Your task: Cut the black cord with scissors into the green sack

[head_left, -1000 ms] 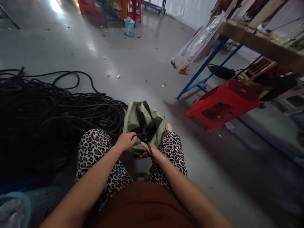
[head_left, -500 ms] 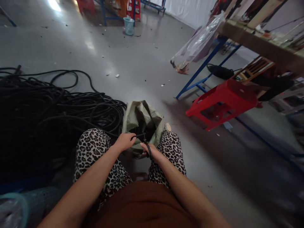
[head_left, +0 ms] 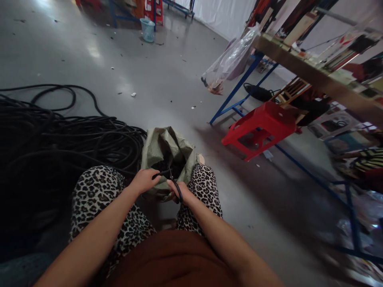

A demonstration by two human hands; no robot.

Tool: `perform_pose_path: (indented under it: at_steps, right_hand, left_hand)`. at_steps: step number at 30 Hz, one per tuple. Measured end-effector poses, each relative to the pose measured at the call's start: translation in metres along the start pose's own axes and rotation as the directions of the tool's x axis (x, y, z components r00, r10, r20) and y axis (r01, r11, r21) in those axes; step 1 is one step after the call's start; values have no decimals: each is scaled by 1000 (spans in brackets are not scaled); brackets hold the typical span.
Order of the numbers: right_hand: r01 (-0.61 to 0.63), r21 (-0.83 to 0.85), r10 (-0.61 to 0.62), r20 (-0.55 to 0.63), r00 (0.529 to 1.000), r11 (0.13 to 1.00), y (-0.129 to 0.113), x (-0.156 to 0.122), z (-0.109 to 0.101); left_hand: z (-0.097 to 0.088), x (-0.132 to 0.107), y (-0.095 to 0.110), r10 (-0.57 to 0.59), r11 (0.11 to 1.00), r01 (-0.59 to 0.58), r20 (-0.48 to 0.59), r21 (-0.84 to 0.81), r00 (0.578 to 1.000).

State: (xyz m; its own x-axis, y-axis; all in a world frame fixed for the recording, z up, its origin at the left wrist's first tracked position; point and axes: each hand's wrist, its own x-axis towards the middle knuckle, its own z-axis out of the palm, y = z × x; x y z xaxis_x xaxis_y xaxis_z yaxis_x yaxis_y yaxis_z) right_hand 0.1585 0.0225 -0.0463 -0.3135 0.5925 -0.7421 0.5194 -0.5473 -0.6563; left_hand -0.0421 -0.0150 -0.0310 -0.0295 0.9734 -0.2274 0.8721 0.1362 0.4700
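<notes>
Over the near rim of a greenish woven sack (head_left: 189, 153), my left hand (head_left: 145, 180) is closed on a black rubber cord (head_left: 161, 173), whose short end sticks out to the right. My right hand (head_left: 180, 193) grips black-handled scissors (head_left: 178, 190). Their blades point away from me and lie by the cord's end; whether they touch it I cannot tell. Dark pieces (head_left: 176, 164) lie inside the sack, too shadowed to make out singly. The sack stands upright between my knees with its mouth wide.
A big heap of black cord (head_left: 113, 137) spreads on the floor at left. To the right are a red plastic stool (head_left: 263, 127) and a workbench (head_left: 311, 65) with blue legs and a hanging clear bag (head_left: 230, 59). A light-blue basket (head_left: 147, 31) stands farther off.
The view has swung to the right, so everything sits farther left in it. Both hands keep their grips over the sack, with the scissors still beside the cord.
</notes>
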Motion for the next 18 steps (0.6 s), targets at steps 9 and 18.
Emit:
perform_pose_path:
  at_steps: [9, 18]
  right_hand:
    - [-74, -6, 74, -35, 997, 997, -12, -17, 2]
    - [-80, -84, 73, -85, 994, 993, -7, -15, 3]
  left_hand:
    - [-6, -2, 11, -39, 999, 39, 29, -9, 999]
    - [1, 2, 5, -33, 999, 33, -3, 19, 999]
